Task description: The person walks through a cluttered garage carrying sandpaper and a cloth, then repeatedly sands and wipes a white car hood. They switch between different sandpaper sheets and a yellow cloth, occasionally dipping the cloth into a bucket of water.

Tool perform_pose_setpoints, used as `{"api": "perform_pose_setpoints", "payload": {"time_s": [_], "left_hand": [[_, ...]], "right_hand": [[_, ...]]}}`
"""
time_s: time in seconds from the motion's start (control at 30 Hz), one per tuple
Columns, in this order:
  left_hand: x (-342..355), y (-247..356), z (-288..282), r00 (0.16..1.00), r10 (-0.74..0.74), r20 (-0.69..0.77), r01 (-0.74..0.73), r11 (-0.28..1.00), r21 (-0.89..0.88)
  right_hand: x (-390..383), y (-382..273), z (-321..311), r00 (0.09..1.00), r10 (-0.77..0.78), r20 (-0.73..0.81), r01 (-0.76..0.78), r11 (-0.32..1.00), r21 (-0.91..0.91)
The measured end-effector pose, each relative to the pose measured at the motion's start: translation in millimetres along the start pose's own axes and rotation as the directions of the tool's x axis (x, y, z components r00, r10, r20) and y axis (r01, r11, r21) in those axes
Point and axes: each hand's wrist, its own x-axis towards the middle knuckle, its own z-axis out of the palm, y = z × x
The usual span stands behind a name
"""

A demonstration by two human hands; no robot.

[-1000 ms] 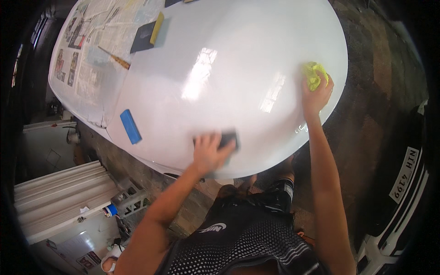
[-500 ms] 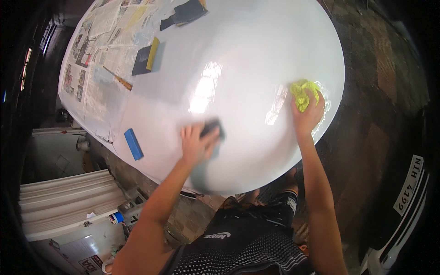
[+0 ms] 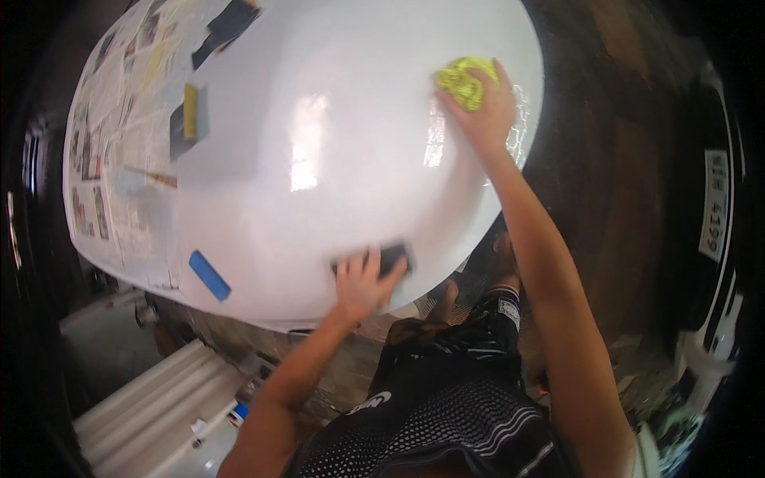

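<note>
A large, glossy white panel, curved like part of a car body, spreads out before me. Near its close edge my left hand presses a piece of dark sandpaper flat on the surface; both are blurred, and whether a block is inside cannot be made out. Farther off, towards the right rim, my right hand grips a crumpled yellow-green cloth against the panel. Wet, shiny streaks show beside that hand.
Newspaper covers the panel's left part. On the panel lie a blue block, a yellow block with dark sandpaper, a thin brown stick and more dark sandpaper. A vehicle with a plate stands at right.
The view has shifted. My left hand has slid the sandpaper nearer to me and rightward. My right hand, still holding the cloth, has moved farther away along the panel.
</note>
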Motion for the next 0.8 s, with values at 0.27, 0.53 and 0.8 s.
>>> {"api": "perform_pose_setpoints", "payload": {"time_s": [0.27, 0.53, 0.8], "left_hand": [[294.6, -154.7, -38.7, 0.872, -0.373, -0.318, 0.399, 0.917, 0.020], [25.0, -12.3, -24.7, 0.945, 0.290, -0.149, -0.297, 0.955, -0.028], [345.1, -56.3, -24.0, 0.901, -0.054, -0.430, 0.074, 0.997, 0.030]], "right_hand": [[-6.5, -15.7, 11.8, 0.995, -0.061, -0.074, 0.060, 0.998, -0.015], [-56.4, 77.1, -64.8, 0.940, 0.324, -0.105, -0.321, 0.946, 0.048], [-176.5, 118.4, -117.4, 0.450, 0.888, 0.095, -0.811, 0.361, 0.461]]}}
